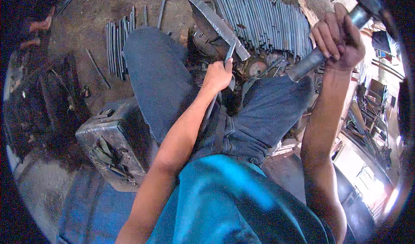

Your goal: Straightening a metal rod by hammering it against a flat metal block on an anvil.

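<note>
My left hand [218,75] is closed around a thin grey metal rod [231,50], thumb lying along it. The rod's far end meets the edge of a long, thick steel block [220,27] that slants in front of my knees. Raised at the upper right, my right hand [339,41] wraps a thick grey metal pipe handle [308,65]. A dark, blurred mass [369,0] at the handle's upper end looks like a hammer head, partly lost at the picture's rim. Below my left hand, a pointed strip of metal [232,84] shows between my legs.
Many cut metal rods [266,25] lie in a row beyond the block, with a smaller bundle [117,45] at the left. A worn metal box [114,144] with tools on it stands by my left thigh. Scrap metal [367,118] is piled at the right.
</note>
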Demonstrator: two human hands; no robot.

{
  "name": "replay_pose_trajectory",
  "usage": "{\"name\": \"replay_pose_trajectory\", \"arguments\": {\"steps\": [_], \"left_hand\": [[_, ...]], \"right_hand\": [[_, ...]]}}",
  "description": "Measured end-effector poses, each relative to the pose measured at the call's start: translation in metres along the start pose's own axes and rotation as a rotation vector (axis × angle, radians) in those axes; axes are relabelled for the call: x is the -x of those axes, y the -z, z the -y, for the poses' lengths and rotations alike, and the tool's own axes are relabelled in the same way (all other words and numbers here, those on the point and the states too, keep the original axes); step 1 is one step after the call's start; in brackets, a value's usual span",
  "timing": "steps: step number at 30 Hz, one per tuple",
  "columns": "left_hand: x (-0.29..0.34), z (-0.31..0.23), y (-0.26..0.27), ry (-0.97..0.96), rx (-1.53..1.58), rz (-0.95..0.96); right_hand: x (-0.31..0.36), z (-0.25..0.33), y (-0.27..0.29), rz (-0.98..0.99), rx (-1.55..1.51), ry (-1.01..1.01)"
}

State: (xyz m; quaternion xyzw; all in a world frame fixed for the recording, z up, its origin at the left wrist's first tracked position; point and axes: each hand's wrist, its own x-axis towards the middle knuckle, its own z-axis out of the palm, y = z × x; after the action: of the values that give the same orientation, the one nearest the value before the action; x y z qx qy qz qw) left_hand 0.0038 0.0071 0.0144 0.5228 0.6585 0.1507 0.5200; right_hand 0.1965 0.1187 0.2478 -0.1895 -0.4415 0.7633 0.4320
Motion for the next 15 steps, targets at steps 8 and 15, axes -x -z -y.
{"name": "replay_pose_trajectory", "arguments": {"steps": [8, 15], "left_hand": [[0.004, -0.005, -0.005, -0.054, -0.003, 0.11], [-0.007, 0.006, -0.003, -0.096, 0.059, -0.014]], "right_hand": [[0.082, -0.194, 0.045, -0.702, 0.251, -0.76], [0.058, -0.149, 0.023, -0.611, -0.328, -0.617]]}}
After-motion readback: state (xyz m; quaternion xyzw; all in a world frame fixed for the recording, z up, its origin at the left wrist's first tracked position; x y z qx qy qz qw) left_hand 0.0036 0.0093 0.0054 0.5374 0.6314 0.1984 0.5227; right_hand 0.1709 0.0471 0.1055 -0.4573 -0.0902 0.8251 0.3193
